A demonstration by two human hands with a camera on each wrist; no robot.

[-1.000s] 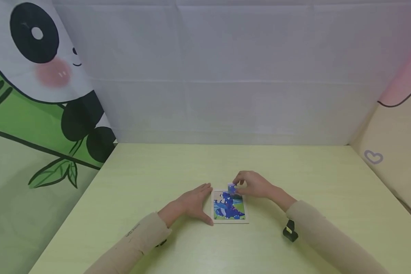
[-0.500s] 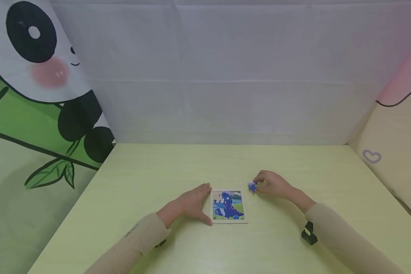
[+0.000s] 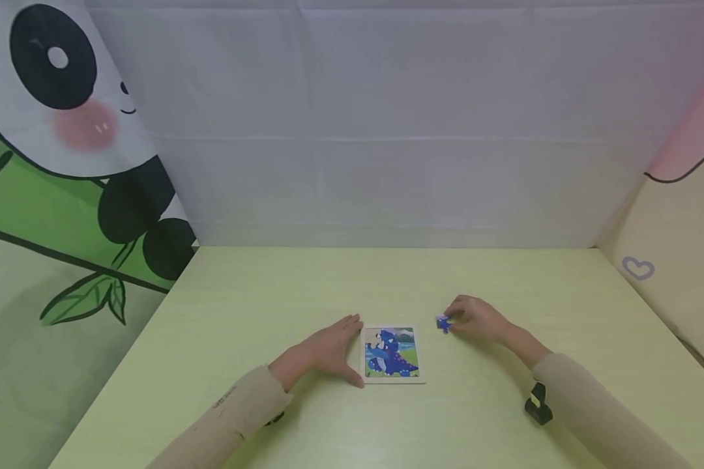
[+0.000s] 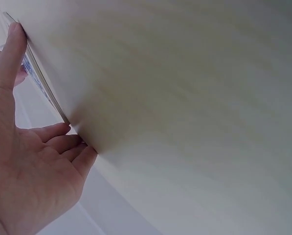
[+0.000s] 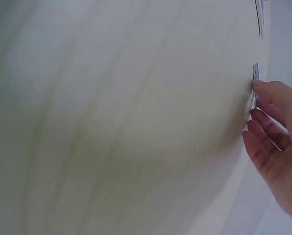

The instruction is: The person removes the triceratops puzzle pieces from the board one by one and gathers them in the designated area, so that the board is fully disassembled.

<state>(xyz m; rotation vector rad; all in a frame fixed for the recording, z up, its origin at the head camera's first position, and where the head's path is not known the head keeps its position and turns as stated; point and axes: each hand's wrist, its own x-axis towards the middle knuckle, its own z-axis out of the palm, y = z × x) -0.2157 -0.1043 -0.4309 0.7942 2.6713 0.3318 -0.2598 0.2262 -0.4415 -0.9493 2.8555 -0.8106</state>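
A jigsaw puzzle board [image 3: 392, 352] with a blue dinosaur picture and a pale frame lies on the table. My left hand [image 3: 331, 352] stays at its left side, thumb and fingers spread along that edge. In the left wrist view the thumb [image 4: 13, 54] touches one end of the edge and the fingertips reach the other. To the right of the board, my right hand [image 3: 480, 320] pinches a small blue puzzle piece [image 3: 442, 323] close over the table. The right wrist view shows that puzzle piece [image 5: 256, 71] edge-on at the thumb and fingertips.
The pale wooden table [image 3: 305, 280] runs back to a white cloth wall [image 3: 387, 130]. A cartoon panel [image 3: 82, 163] hangs on the left, and a beige panel [image 3: 674, 260] with a heart stands at the right.
My right hand has carried the puzzle piece from the board's upper right area out to the right and lowered it towards the table. My left hand has stayed put at the board.
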